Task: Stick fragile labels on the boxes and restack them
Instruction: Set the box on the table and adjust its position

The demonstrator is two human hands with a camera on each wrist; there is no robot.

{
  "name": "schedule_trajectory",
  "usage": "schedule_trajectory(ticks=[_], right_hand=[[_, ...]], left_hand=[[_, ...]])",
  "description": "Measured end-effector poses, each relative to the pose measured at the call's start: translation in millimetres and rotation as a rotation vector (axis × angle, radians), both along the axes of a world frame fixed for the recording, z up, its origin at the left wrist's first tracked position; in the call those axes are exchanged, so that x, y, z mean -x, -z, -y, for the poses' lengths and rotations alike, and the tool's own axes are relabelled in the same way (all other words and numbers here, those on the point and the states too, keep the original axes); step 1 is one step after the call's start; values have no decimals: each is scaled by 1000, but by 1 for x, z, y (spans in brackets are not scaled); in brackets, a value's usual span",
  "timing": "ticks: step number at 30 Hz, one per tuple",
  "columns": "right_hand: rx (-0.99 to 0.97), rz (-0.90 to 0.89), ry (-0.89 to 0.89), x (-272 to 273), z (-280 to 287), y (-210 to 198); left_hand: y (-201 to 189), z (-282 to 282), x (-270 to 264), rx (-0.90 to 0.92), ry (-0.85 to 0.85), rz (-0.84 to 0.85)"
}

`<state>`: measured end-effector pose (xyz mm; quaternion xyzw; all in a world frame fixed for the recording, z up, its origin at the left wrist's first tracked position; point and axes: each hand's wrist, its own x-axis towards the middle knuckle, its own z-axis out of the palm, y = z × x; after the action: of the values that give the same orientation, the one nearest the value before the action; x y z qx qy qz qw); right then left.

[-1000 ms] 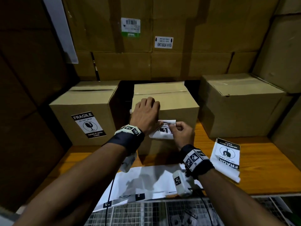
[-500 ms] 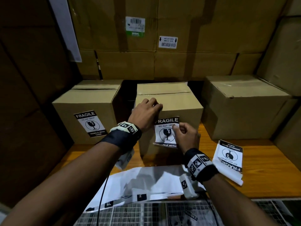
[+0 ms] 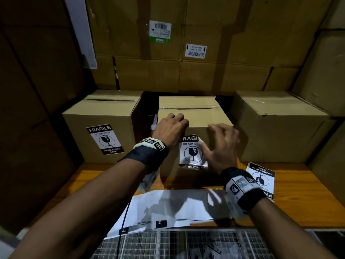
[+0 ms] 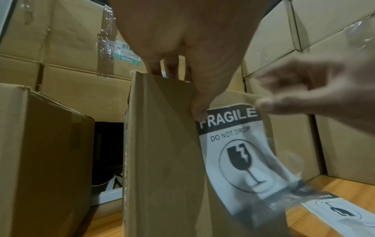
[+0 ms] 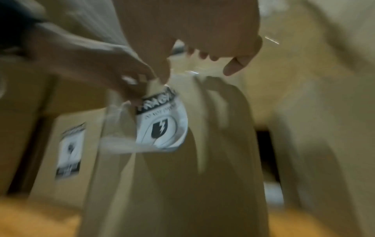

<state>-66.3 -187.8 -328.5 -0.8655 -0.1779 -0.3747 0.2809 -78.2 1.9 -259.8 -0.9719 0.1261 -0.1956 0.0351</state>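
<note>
The label [image 3: 192, 152] sits at frame centre in the head view, on the front face of the middle box [image 3: 194, 116]. A second ago it was only a small folded strip pinched against the cardboard; half a second ago it hung unrolled with the right hand at its edge; now it lies full length down the face and the right hand has let go. So the sticking step looks nearly done, with smoothing left.

The label is white with a black FRAGILE band on top, DO NOT DROP, a cracked-glass symbol in a ring, and a black strip at the bottom. In the left wrist view its lower right corner curls off the box, blurred, so it is not yet flat.

The left hand [image 3: 170, 130] grips the box's top front edge, fingers curled over the top, thumb [image 4: 199, 110] pressing the label's upper left corner. The right hand [image 3: 222, 144] is blurred, fingers spread apart, holding nothing, over the label's right side.

At left, another box [image 3: 100, 126] already bears its label. At right, a box [image 3: 276, 124] shows none. Spare labels [image 3: 261, 176] lie on the wooden shelf [image 3: 298, 202] at lower right.
</note>
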Motion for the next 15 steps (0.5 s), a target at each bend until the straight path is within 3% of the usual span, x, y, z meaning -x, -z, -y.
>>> schedule_trajectory(ticks=[2,5,10,15], right_hand=[[227,-2,-44,-2,-9,-12],[384,-41,3,-8,-21,-15],[341,-25,113,-20,-26,-13],[245,9,25,-31,-17,-15]], left_hand=[[-1,1,0,-2,-1,-7],[-3,1,-1,-15,-10,-29],[-5,1,0,-9,-5,-38],[-6,0,-1,12,-19,-30]])
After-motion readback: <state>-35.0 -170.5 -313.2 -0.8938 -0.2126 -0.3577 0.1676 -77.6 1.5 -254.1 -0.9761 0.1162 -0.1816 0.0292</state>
